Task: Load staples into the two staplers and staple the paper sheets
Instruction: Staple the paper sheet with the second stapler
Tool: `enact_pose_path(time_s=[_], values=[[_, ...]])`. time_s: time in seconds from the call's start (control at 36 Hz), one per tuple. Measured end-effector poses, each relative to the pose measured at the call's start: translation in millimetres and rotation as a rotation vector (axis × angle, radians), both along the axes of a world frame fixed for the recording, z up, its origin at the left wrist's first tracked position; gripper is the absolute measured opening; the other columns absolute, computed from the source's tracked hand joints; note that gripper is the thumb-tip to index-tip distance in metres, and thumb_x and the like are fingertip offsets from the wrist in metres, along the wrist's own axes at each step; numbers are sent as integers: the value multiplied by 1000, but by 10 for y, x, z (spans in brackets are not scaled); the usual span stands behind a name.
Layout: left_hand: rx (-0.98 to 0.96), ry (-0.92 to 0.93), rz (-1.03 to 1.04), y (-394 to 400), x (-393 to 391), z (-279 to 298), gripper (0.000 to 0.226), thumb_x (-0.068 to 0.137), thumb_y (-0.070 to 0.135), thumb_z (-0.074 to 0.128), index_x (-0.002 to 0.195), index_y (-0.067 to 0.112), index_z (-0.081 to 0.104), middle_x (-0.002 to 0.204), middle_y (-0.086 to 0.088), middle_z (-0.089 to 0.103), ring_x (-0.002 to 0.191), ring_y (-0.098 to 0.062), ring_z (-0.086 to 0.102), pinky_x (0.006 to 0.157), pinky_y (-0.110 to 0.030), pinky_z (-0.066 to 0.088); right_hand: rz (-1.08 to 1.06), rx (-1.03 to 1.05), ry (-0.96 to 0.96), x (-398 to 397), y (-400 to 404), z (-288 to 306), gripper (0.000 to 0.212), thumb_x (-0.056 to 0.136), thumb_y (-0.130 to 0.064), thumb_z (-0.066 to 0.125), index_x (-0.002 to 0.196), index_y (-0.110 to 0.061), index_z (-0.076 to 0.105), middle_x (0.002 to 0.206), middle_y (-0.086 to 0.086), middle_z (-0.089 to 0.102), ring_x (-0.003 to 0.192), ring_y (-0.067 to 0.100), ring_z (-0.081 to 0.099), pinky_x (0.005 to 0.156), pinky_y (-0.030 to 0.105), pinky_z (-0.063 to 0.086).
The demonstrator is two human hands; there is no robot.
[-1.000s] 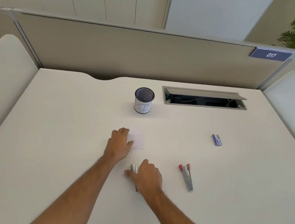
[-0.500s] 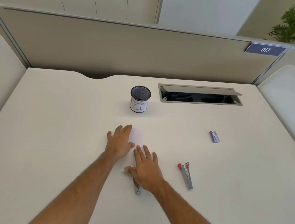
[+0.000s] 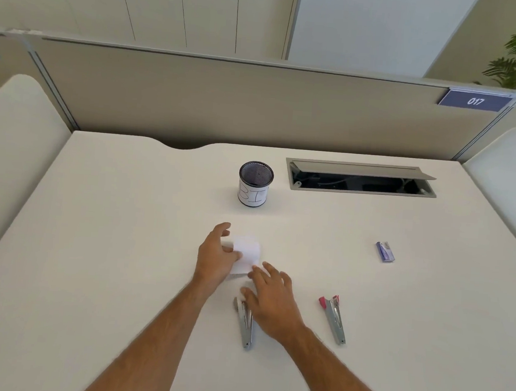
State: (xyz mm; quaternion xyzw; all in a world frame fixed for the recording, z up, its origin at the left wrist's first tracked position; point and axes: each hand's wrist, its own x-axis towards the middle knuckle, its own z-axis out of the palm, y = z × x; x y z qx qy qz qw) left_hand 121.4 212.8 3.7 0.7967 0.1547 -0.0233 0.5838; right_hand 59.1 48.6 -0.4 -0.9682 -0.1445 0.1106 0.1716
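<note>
Small white paper sheets (image 3: 247, 251) are curled up off the white desk (image 3: 107, 245) at its middle. My left hand (image 3: 216, 255) grips their left edge, thumb on top. My right hand (image 3: 270, 298) lies just right of them with fingers spread, fingertips touching the lower right corner. A grey metal stapler (image 3: 244, 324) lies on the desk under the right hand's thumb side, not held. A second grey stapler with a pink tip (image 3: 333, 317) lies further right. A small blue staple box (image 3: 385, 251) sits at the right.
A black mesh cup with a white label (image 3: 255, 184) stands behind the paper. An open cable hatch (image 3: 360, 177) is set into the desk's back right. A beige partition (image 3: 258, 102) closes the far edge.
My right hand let go of the left stapler, which now lies on the desk, and reached forward to the paper. My left hand lifted and curled the sheets.
</note>
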Motion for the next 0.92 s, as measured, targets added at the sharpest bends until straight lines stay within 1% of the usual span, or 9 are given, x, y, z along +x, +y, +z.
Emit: enact_pose_path(time_s=[0.06,0.14,0.19,0.31,0.47,0.53,0.67,0.81,0.92], values=[[-79,-13,18,28,-45,42,76,80,0,79,142,32,49,130,8,55,82,-17,68,74,-26,51,-141,145,-108,9,-46,76,33,104,-21,43,135,-21,54,138,-3,57,136,24,43,109,39,32],[-240,5,33,53,-118,130,81,79,1,81,143,36,47,132,7,55,85,-17,70,83,-30,55,-293,373,-50,59,-145,221,58,92,0,43,140,-32,39,129,0,57,120,21,46,101,37,38],[-376,16,50,52,-147,194,78,78,1,82,140,36,49,131,1,59,89,-17,73,84,-31,58,-243,449,7,100,-228,307,76,85,6,40,140,-45,31,129,-3,53,122,18,43,103,36,40],[-558,10,29,-3,-179,322,76,76,-2,84,136,33,54,125,-10,63,90,-5,75,71,-21,58,-111,485,65,190,-373,411,75,88,1,48,138,-54,36,130,-10,50,129,10,40,105,29,40],[-593,3,-56,-152,-245,509,60,78,-5,80,122,31,61,116,-11,67,88,-21,72,78,-32,59,-95,692,42,257,-522,585,53,90,-2,63,124,-42,66,122,-29,62,124,2,51,96,26,51],[-585,3,-98,-205,-277,548,46,79,-6,78,114,23,65,109,-12,68,88,-21,71,84,-40,59,-129,757,59,251,-580,650,52,87,1,63,115,-41,73,119,-24,64,120,1,56,94,26,53],[-574,10,-126,-365,-326,588,21,87,-8,68,101,6,76,98,-7,73,86,-21,70,75,-28,58,-237,915,197,268,-733,746,37,88,0,69,102,-33,81,120,-8,71,104,15,71,96,39,57],[-539,13,-155,-497,-391,575,37,86,-18,52,101,3,77,101,-14,77,96,-25,74,82,-34,61,-211,978,242,272,-897,784,14,95,-24,72,105,-24,81,108,-6,79,100,8,69,95,38,54],[-543,2,-233,-593,-446,585,28,81,-1,70,106,7,78,110,-18,76,104,-26,73,91,-38,59,-302,1023,235,259,-985,802,19,97,-27,70,107,-15,80,105,2,80,103,26,70,88,42,61]])
